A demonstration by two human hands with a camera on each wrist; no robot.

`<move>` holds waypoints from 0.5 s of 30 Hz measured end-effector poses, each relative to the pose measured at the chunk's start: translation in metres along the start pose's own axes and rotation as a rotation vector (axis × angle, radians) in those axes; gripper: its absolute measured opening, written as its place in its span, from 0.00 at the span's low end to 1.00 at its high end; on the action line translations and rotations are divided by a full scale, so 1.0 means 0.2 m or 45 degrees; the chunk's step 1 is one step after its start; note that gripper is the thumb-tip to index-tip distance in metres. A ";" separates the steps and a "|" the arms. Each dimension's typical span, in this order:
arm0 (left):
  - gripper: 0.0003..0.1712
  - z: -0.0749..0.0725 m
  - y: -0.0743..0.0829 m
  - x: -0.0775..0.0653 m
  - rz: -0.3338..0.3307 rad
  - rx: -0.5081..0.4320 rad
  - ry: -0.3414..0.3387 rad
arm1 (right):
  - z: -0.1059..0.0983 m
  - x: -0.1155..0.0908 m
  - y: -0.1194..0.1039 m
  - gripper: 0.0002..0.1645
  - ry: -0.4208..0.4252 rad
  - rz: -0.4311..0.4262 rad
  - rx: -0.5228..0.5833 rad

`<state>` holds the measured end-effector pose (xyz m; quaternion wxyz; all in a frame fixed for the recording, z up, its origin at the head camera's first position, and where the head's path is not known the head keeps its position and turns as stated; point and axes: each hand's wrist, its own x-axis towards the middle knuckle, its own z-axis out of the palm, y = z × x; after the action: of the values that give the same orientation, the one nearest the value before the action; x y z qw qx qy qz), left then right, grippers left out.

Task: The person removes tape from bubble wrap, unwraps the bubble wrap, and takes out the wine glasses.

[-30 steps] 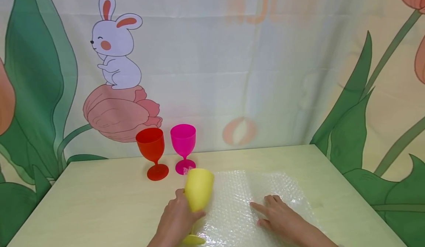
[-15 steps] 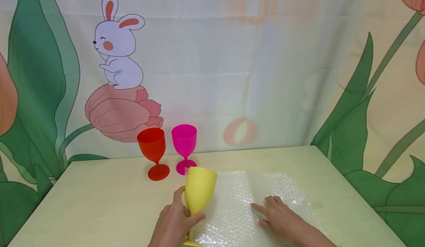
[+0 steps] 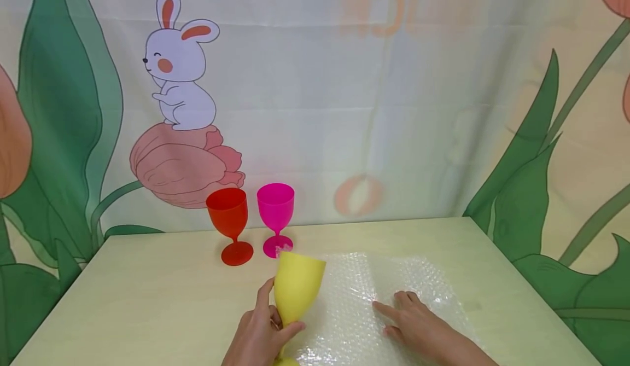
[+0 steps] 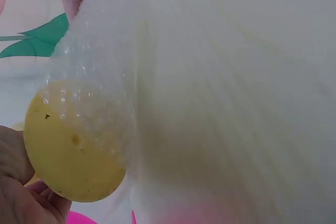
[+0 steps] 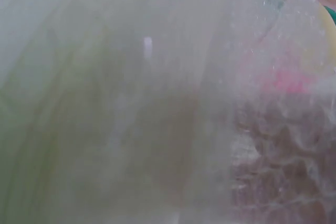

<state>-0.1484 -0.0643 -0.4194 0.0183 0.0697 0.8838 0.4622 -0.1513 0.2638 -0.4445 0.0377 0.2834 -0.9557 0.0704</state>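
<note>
In the head view my left hand (image 3: 256,327) grips a yellow goblet (image 3: 297,286) around its stem and lower bowl, the rim leaning up and to the right. The left wrist view shows the goblet's round base (image 4: 71,156) from below, partly covered by clear bubble wrap (image 4: 97,45). My right hand (image 3: 418,325) rests on the bubble wrap sheet (image 3: 339,300) with its fingers spread and the index finger pointing left. Blurred wrap (image 5: 286,156) fills much of the right wrist view and hides that hand's fingers.
A red goblet (image 3: 228,213) and a pink goblet (image 3: 276,204) stand upright at the back of the pale table (image 3: 147,295). A scrap of wrap (image 3: 283,251) shows by the pink goblet's foot. A printed curtain (image 3: 305,98) hangs behind.
The yellow goblet has tilted further, its rim swinging to the right, while my left hand keeps hold of it. My right hand stays in place on the bubble wrap.
</note>
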 end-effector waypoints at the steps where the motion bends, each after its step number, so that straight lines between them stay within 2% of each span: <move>1: 0.58 0.00 0.00 0.00 -0.004 0.003 0.007 | 0.00 0.00 0.00 0.27 0.013 -0.013 -0.007; 3: 0.58 -0.01 -0.01 -0.01 -0.031 0.010 0.018 | 0.00 0.00 0.00 0.27 0.027 -0.031 -0.018; 8: 0.57 -0.02 0.00 -0.03 -0.141 0.034 -0.005 | 0.00 0.00 0.00 0.27 -0.027 -0.011 0.005; 15: 0.37 -0.04 -0.01 -0.06 -0.184 0.093 -0.034 | -0.02 0.01 -0.02 0.29 -0.101 0.050 0.037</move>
<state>-0.1383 -0.0737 -0.4165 0.0609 0.0127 0.9025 0.4261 -0.1507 0.2606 -0.4402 -0.0057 0.2676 -0.9607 0.0737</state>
